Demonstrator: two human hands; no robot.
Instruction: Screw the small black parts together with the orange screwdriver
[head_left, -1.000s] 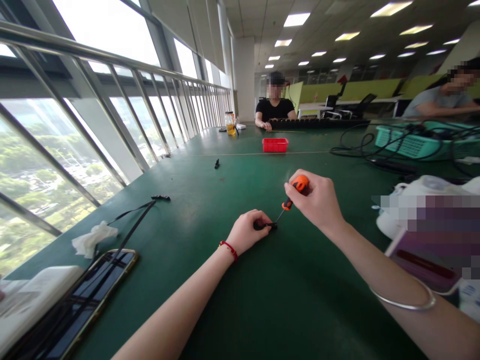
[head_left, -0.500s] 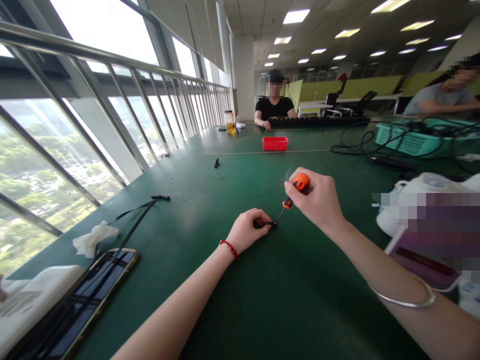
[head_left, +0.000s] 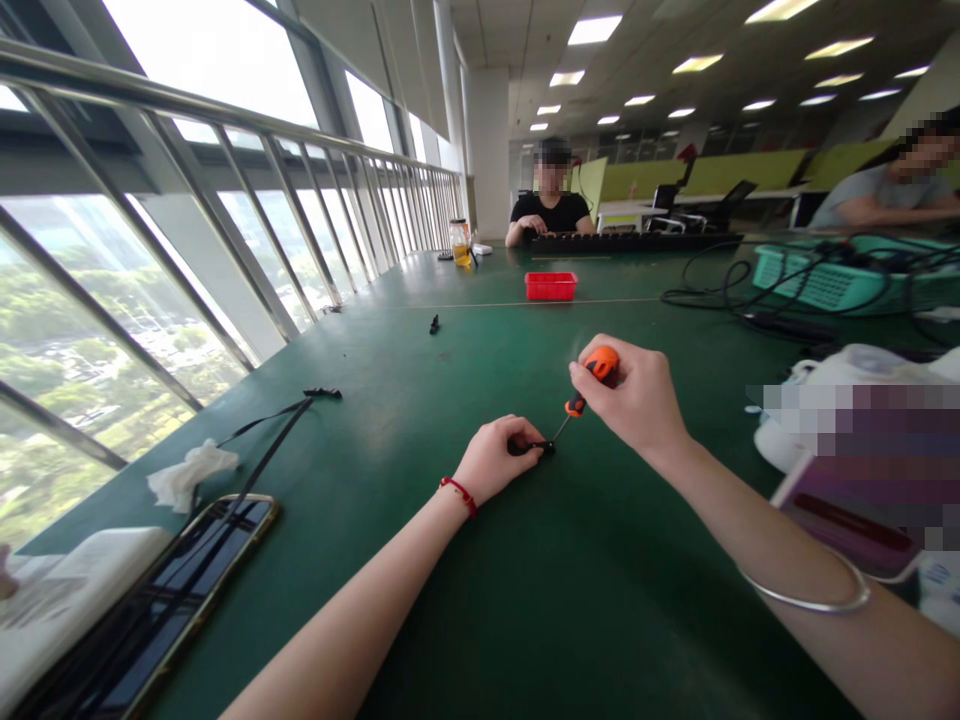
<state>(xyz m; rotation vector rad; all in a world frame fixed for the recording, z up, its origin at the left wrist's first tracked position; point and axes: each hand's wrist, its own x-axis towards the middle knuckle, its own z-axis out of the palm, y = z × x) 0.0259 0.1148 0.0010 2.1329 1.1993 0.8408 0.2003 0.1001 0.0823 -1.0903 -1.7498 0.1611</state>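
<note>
My right hand [head_left: 634, 395] is closed around the orange and black handle of a screwdriver [head_left: 576, 404]. The screwdriver tilts down to the left, and its tip meets the end of a small black part [head_left: 546, 447]. My left hand [head_left: 501, 458] pinches that part and holds it against the green table [head_left: 480, 590]. Most of the part's shape is hidden by my fingers, so I cannot tell its exact kind.
A red tray [head_left: 551, 287] stands ahead, with another small black piece [head_left: 434, 324] left of it. A phone [head_left: 172, 610], crumpled tissue [head_left: 192, 474] and black strap [head_left: 274, 445] lie left. At right are a teal basket [head_left: 810, 277] with cables and a white bag-like object [head_left: 780, 440].
My hands, the screwdriver and the black part stay nearly in place. Across the table, the person in black has lifted a hand from the tabletop.
</note>
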